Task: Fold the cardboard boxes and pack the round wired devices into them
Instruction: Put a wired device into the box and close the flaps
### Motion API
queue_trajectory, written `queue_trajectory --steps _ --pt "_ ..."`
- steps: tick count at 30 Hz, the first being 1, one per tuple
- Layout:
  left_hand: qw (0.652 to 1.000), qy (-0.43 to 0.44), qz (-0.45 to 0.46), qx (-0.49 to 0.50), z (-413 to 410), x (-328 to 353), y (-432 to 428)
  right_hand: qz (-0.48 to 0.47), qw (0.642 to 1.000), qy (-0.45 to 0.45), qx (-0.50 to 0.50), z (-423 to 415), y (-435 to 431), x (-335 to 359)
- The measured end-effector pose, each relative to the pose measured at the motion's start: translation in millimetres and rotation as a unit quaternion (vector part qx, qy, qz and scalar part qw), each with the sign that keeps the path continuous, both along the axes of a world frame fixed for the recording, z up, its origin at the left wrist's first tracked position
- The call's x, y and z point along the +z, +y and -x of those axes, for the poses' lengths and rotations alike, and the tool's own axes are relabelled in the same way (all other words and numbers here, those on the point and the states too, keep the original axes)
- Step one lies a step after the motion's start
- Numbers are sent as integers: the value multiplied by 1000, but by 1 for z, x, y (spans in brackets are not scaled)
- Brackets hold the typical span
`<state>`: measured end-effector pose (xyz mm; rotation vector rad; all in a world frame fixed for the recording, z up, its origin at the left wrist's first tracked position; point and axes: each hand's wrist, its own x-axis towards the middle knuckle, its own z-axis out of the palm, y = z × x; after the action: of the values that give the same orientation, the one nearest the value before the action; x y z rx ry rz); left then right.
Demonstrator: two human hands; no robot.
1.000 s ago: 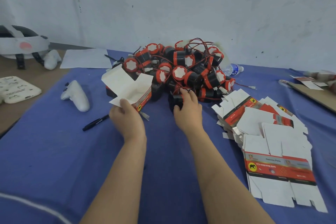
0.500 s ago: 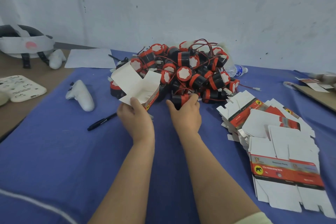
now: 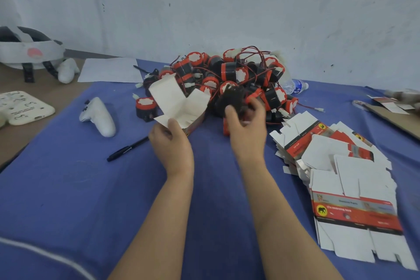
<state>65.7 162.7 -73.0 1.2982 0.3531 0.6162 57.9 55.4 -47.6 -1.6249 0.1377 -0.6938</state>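
Head view, and both hands are busy. The left hand point(image 3: 172, 143) pinches the near edge of a half-folded cardboard box point(image 3: 179, 102), thumb on top of a white flap, grip clamped on the card. The box gapes open, flaps spread up and out, its red printed side low against the blue surface point(image 3: 68, 188).

Just to the right, the right hand point(image 3: 247, 129) is curled round a round wired device point(image 3: 234, 100). It has a dark body and a red rim, all blurred, and the grip is closed on it at the front edge of the heap of devices point(image 3: 234, 73). That heap is black and red with white faces, red wires tangled through it. It lies by the wall behind both hands. One lone device point(image 3: 145, 107) stands just left of the box.

On the right, a stack of flat box blanks point(image 3: 341, 166) fans across the surface, mostly white side up, with one red band bearing an elephant emblem nearest the camera.

Left of the hands a black pen point(image 3: 127, 149) lies slantwise, with a white controller point(image 3: 100, 116) beyond it. A water bottle point(image 3: 295, 86) pokes out behind the heap at right. A sheet of paper point(image 3: 111, 70) and a white headset point(image 3: 27, 52) lie far left near the wall.
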Motion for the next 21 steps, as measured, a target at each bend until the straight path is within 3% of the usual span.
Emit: queue_trajectory --steps 3,6,9,13,21 --pt "998 -3 -36 -44 4 2 -5 38 989 -139 -21 12 -11 18" --pt "989 29 -81 -122 5 -2 -10 173 967 -182 -44 17 -17 19" --pt "970 72 -141 -185 5 -7 -16 272 956 -108 -16 18 -15 -5" --pt "963 106 -177 -175 2 -9 -13 322 943 53 69 10 -12 -31" --pt "957 101 -207 -175 4 -8 -12 300 952 43 39 5 -12 -34"
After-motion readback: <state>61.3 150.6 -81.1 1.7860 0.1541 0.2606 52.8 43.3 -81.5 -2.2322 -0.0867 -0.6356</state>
